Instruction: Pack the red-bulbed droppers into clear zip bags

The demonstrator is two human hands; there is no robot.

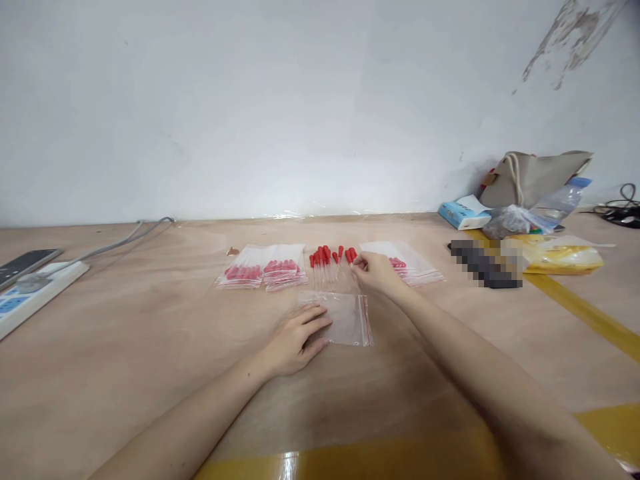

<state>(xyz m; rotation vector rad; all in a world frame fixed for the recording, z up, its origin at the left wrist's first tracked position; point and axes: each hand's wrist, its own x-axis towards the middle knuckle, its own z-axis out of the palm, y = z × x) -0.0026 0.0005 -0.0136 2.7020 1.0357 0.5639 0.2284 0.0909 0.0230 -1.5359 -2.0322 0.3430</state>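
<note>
My left hand [295,340] lies on the table with its fingers stretched onto the left edge of an empty clear zip bag [345,319] with a red seal. Farther back, my right hand [376,272] reaches to a row of loose red-capped droppers [330,257] and its fingertips pinch at the rightmost one. Left of the row lie two filled bags of droppers [263,270]. Behind my right hand lies a stack of clear bags [407,261] with a few red caps showing.
A white power strip [30,293] with a grey cable and a dark phone [25,263] sit at the far left. At the back right are a tissue pack [463,213], a beige drawstring bag [537,177], plastic bags and a yellow packet [563,257]. Yellow tape [585,310] crosses the table.
</note>
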